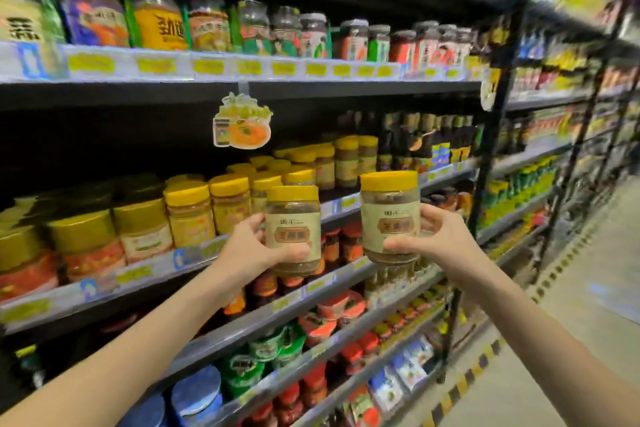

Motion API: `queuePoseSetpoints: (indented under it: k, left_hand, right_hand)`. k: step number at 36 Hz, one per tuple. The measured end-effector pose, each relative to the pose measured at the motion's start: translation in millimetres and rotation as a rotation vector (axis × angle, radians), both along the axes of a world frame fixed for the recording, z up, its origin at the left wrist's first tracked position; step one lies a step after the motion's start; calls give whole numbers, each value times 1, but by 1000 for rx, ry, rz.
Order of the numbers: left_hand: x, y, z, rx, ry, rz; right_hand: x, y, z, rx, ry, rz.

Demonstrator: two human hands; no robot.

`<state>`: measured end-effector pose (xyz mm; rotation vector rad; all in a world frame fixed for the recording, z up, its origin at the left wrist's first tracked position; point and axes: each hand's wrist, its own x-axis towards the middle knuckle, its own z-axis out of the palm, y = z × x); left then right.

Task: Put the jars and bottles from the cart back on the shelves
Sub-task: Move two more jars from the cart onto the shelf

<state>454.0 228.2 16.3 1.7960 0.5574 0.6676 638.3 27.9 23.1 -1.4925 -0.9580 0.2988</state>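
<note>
Two yellow-lidded jars held up at the shelf, one in each hand.

At 10 o'clock from the left hand [249, 251], a row of matching jars [194, 211] stands on the shelf [145, 272]. The left hand wraps thumb and fingers round the lower body of the left jar [293, 229], holding it upright in the air before the shelf edge. At 3 o'clock from it, slightly higher, the right jar [389, 215] is gripped from its 3 o'clock side by the right hand [441, 241], thumb across the label's foot. Neither jar is on the shelf yet. Both look rigid, smooth-walled and full of brown paste, so probably weighty and a little slippery; glass or plastic I cannot tell. A full wrap round the labelled middle seems safer than lifting by the lid.
</note>
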Motion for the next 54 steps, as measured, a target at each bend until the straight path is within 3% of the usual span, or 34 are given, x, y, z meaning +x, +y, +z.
queuePoseSetpoints:
  k: [21, 39, 54]
  left_hand:
    - [184, 58, 2, 34, -54, -8]
    - [187, 68, 3, 73, 21, 221]
    - [173, 38, 3, 80, -5, 447]
  right_hand:
    - [190, 89, 7, 21, -64, 98]
    - [261, 205, -9, -24, -32, 357]
    - [274, 271, -26, -217, -60, 552]
